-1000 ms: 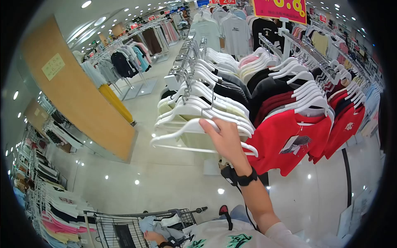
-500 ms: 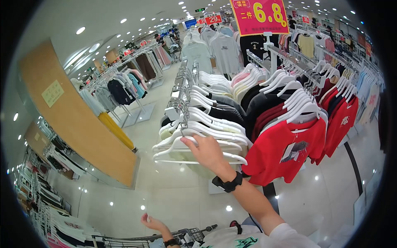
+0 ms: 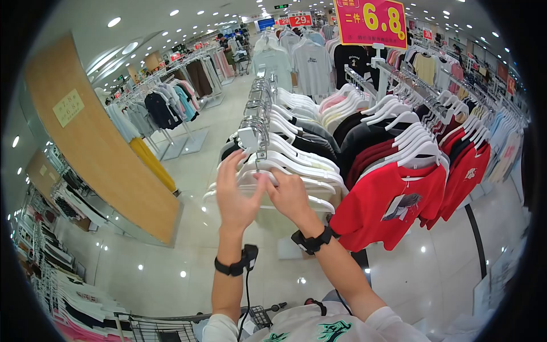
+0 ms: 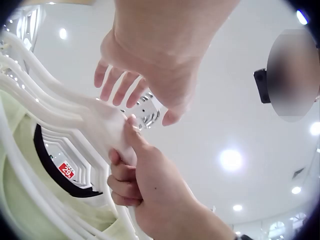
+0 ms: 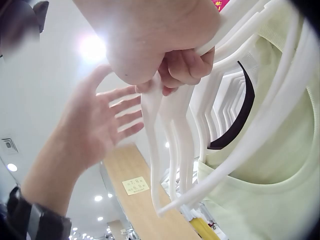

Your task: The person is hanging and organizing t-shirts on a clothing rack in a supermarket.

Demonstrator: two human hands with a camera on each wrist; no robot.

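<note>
At the near end of a rack hang several white hangers [image 3: 282, 162]. My right hand [image 3: 292, 196] grips the front white hanger [image 5: 156, 185] near its middle, fingers curled round it in both wrist views. Spread fingers mark my left hand [image 3: 235, 199], raised beside the front hanger's neck with nothing in its grasp. In the left wrist view the left hand [image 4: 150, 60] comes down from the top, its fingertips just above the right hand [image 4: 157, 185]. Behind the front hangers, a pale green shirt [image 5: 240, 182] hangs with a dark strip inside its collar.
Metal hooks [image 3: 259, 111] crowd the rail above the hangers. Red shirts [image 3: 393, 208] hang close on the right, under a price sign [image 3: 373, 23]. A wooden pillar [image 3: 102, 148] stands to the left. Near my body at the lower left is a shopping cart [image 3: 165, 328].
My left hand has risen from down by the cart to the front hanger. The right hand has brought its hanger back and left, close against the others.
</note>
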